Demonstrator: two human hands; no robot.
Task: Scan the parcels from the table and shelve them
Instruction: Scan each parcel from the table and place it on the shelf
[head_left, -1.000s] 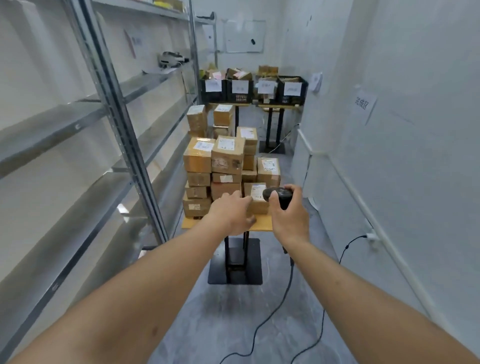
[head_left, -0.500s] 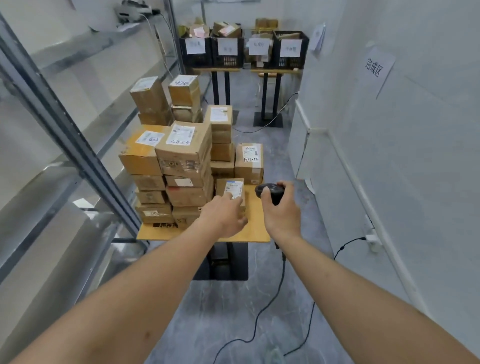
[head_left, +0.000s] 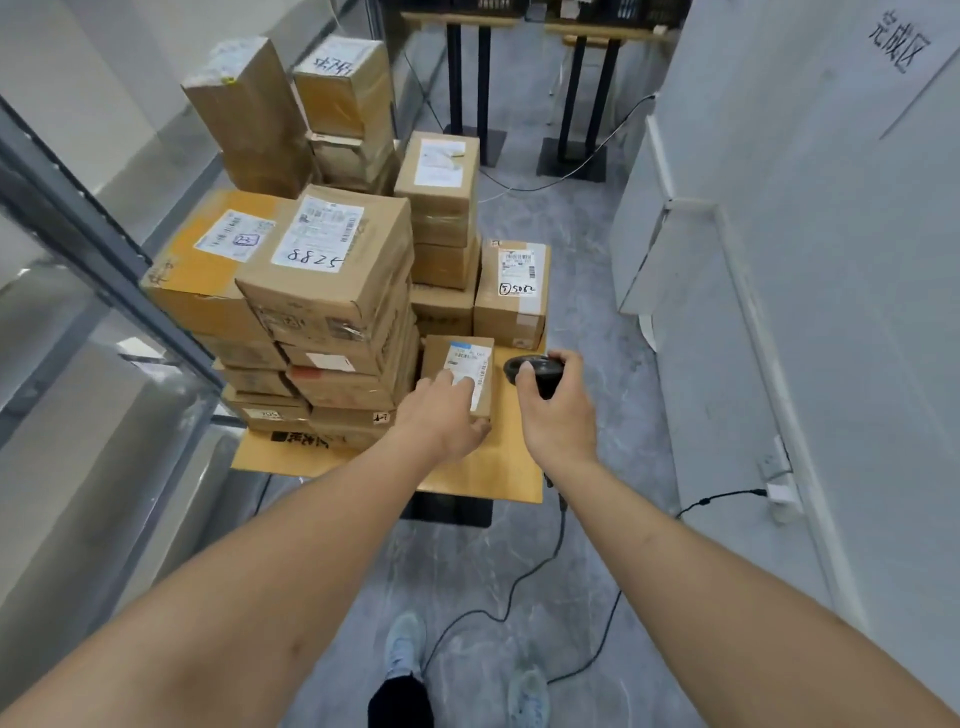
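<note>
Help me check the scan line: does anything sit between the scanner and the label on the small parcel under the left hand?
Partly: the left hand's fingers cover the label's near end on the small parcel. The scanner in the right hand is beside it; nothing else intervenes.

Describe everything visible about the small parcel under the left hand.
The small parcel is a brown cardboard box, lying flat near the front right of the wooden table, beside the tall stacks. A white shipping label with a blue strip and printed barcode covers its top. The left hand rests on it, fingers on the label, thumb at its near edge. The scanner is close to its right.
</note>
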